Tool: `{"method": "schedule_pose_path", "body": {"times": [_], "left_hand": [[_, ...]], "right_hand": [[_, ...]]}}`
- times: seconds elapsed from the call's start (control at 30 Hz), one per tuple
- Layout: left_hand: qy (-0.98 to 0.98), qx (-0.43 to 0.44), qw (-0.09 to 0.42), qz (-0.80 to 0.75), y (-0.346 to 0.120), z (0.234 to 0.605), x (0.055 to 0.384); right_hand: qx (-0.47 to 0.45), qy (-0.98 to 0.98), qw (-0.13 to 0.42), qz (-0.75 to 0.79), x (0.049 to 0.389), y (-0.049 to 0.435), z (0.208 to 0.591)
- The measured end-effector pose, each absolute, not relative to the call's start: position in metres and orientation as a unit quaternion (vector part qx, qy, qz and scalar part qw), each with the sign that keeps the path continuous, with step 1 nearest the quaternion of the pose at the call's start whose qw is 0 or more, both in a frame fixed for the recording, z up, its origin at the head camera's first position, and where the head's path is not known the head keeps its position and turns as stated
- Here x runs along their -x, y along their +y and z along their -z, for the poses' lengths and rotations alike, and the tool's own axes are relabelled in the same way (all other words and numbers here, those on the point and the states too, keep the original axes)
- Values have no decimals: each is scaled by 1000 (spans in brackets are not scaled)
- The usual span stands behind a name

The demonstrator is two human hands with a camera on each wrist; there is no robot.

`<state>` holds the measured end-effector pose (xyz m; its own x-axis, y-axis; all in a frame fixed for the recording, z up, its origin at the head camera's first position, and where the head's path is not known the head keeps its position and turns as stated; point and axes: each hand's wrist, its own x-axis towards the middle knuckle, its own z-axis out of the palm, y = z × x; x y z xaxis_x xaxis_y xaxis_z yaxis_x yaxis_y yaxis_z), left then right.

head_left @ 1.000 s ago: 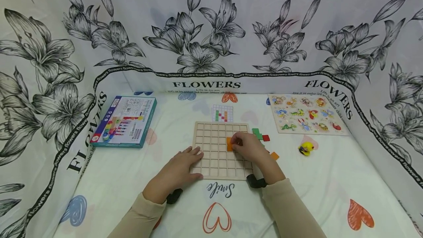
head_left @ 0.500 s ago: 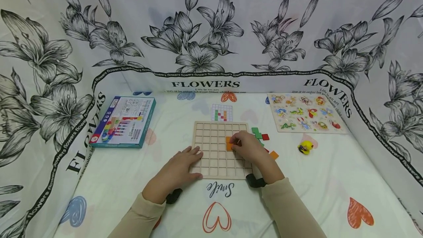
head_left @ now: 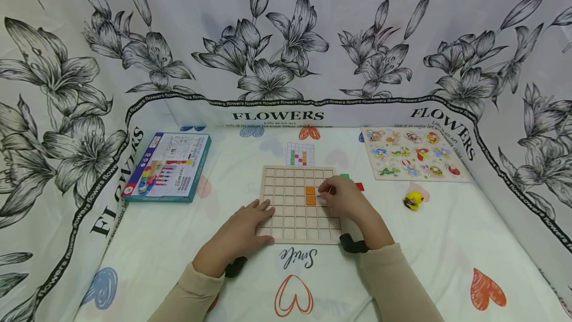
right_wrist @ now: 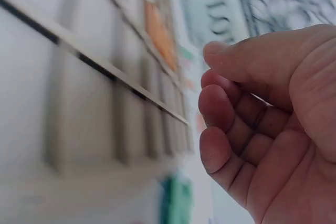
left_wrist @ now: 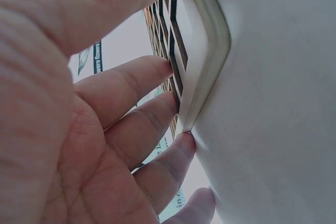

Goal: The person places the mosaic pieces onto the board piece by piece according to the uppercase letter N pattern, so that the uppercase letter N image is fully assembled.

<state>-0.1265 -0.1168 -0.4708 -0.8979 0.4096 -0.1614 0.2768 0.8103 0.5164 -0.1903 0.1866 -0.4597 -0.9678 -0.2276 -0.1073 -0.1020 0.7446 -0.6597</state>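
Grid board (head_left: pixel 295 215) beside printed “Smile” (head_left: pixel 298 257)

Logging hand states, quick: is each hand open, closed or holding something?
Left hand: open, resting on the grid board.
Right hand: open, loosely curled, holding nothing.

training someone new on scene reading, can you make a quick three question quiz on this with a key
1. True or false: the person's left hand touches the square pale wooden grid board.
2. How many flat orange squares show in that board's cells?
3. Which of these lies farthest left in the head view? A) small yellow toy B) flat teal-sided cardboard box C) cream puzzle board with cartoon creatures

Key: 1. True. 2. Two. 3. B.
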Motion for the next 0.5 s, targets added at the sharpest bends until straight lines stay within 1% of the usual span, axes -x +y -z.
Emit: {"method": "schedule_pose_path", "body": {"times": [0.07, 0.17, 0.3, 0.5], "left_hand": [[942, -182, 135, -248, -117, 470, 127], [942, -185, 134, -247, -116, 470, 127], [943, -188, 131, -243, -117, 470, 126], [943, -183, 132, -243, -117, 472, 126]], "right_hand": [[78, 929, 81, 353, 188, 201, 453], [44, 928, 82, 362, 184, 227, 444], [-6, 930, 98, 354, 176, 261, 441], [-57, 934, 133, 328, 159, 295, 451]]}}
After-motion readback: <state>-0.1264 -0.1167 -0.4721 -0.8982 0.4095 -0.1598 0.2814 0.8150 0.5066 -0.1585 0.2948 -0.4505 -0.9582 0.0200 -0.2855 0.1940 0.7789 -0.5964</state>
